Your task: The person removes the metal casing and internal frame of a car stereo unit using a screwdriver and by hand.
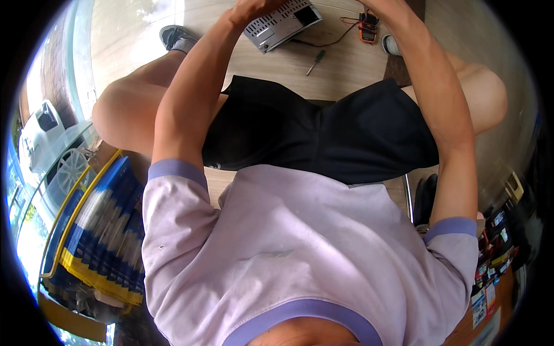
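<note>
My left hand (258,6) is at the top edge, at the left end of a silver metal box (280,25) with slotted vents, which looks like a car stereo unit. The picture's edge cuts off the fingers, so their grip does not show. Only a sliver of my right hand (376,2) comes into the picture, above an orange and black multimeter (368,29); its fingers are out of sight. Dark leads (330,44) run between the metal box and the meter. Nearer me lies a small screwdriver (315,61) with a dark green handle.
I sit with knees spread around the wood-look floor (346,69). At my left stands a yellow wire rack (69,222) of blue and yellow packages (98,230), beside glass with a white car (43,135) beyond. Several small goods (496,242) stand at my right.
</note>
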### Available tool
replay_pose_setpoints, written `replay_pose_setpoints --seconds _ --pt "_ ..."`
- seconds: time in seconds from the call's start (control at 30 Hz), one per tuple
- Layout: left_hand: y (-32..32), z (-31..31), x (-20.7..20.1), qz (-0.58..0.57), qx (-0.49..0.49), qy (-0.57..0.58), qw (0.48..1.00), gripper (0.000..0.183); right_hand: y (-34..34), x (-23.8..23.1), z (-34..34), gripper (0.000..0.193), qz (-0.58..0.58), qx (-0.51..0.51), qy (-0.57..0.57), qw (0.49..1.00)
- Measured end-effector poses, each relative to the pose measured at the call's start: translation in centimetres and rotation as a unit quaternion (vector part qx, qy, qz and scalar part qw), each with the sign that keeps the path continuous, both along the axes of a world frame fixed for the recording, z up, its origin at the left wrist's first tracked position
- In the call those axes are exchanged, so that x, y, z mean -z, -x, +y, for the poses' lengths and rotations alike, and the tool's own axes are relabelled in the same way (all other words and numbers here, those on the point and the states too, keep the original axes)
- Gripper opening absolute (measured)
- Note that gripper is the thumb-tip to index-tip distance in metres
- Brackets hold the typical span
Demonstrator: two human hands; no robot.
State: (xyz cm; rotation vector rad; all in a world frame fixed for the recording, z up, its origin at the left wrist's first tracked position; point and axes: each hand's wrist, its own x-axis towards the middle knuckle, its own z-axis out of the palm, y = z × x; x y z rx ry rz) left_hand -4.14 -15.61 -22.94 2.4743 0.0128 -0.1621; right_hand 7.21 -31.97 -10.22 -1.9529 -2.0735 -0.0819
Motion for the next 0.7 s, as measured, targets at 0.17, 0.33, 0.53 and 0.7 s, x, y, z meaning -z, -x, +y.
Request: replay_pose_setpoints --seconds 0.17,0.33,0.53,0.7 --pt "0.8 0.1 -1.2 0.029 -0.025 0.029 0.999 0.022 0.7 -0.1 -0.6 0.025 0.171 0.126 -0.018 0.977" --pt "-0.1 -0.7 -2.1 0.056 -0.029 0.08 0.995 0.029 -1.7 2.5 -0.1 0.022 -0.011 0.044 -0.04 0.998" --pt "0.8 0.0 -2.1 0.099 -0.052 0.025 0.993 0.034 0.9 1.2 0.4 0.02 0.173 0.205 -0.055 0.962" --pt "-1.3 -0.7 0.5 0.005 0.024 0.04 0.999 0.03 -2.3 2.6 -1.2 0.026 -0.024 0.053 0.046 0.997"
